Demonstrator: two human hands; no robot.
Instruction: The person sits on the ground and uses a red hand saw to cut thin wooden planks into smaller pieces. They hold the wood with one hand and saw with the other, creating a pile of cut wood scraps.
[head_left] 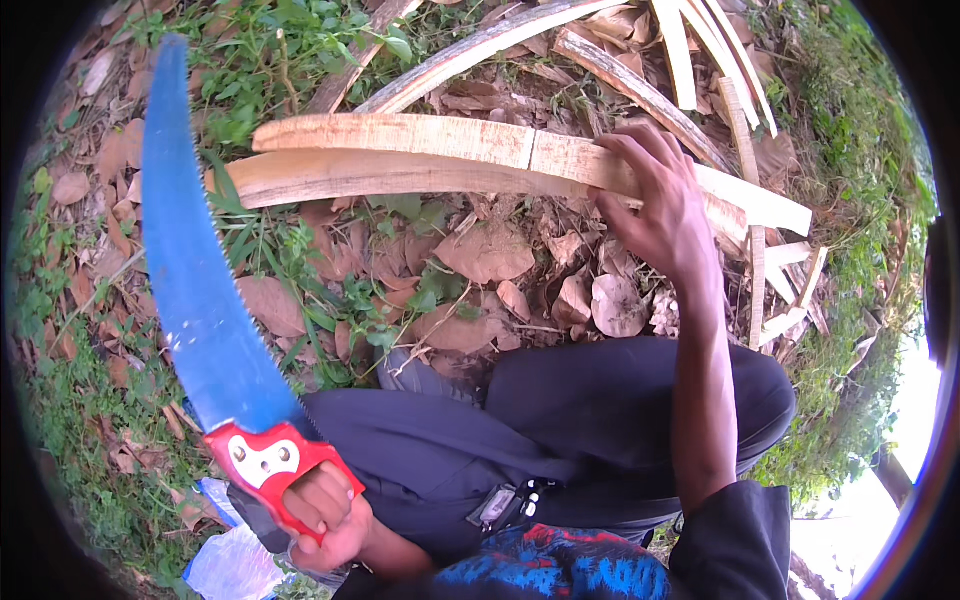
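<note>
In my left hand (330, 515), at the lower left, the fingers wrap through the red handle of a hand saw (215, 290). Its blue toothed blade points up and away, apart from the wood. My right hand (655, 200) grips a pale wooden strip (400, 132) from its near side, fingers over the top and thumb on the near face. A thin dark line crosses this strip just left of the hand. Just below it lies a second pale strip (380, 178), partly covered by the first and by my right hand.
Beyond are a bark-edged curved strip (480, 45), a shorter bark-covered piece (640, 95) and several thin slats (740, 60). More offcuts (790, 290) lie at the right. Dry leaves (485, 250) and grass cover the ground. A clear plastic bag (235, 565) lies lower left, near my bent legs (620, 420).
</note>
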